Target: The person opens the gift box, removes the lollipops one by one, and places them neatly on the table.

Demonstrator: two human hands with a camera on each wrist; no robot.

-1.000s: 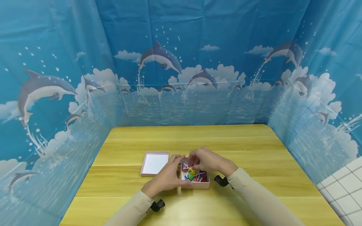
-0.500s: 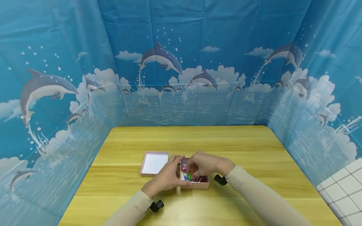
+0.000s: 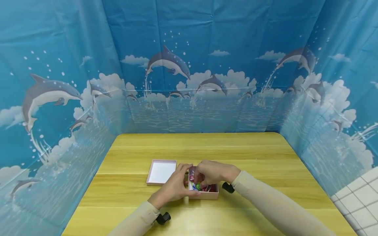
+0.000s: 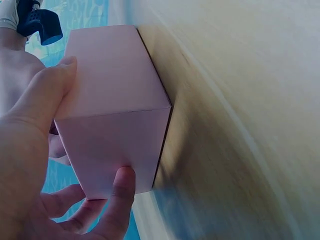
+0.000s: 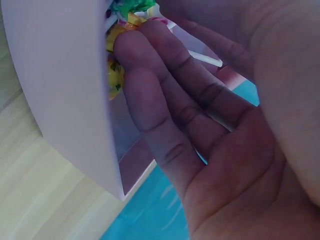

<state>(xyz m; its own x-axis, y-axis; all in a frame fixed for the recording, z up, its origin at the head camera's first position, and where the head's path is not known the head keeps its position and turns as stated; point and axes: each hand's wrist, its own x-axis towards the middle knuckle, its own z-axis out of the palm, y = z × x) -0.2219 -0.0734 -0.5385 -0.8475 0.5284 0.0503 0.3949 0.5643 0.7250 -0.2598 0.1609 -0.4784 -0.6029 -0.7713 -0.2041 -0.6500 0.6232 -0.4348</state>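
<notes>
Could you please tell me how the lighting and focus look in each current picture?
Head view: pale glare on the near part of the table; left wrist view: a soft shadow beside the box, the table grain blurred; right wrist view: the right hand looks dim, the box's outer edge bowed.

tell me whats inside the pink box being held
Inside the pink box: wrapped candies, some green and yellow, and white sticks. Whatever lies beneath the right hand is hidden.
</notes>
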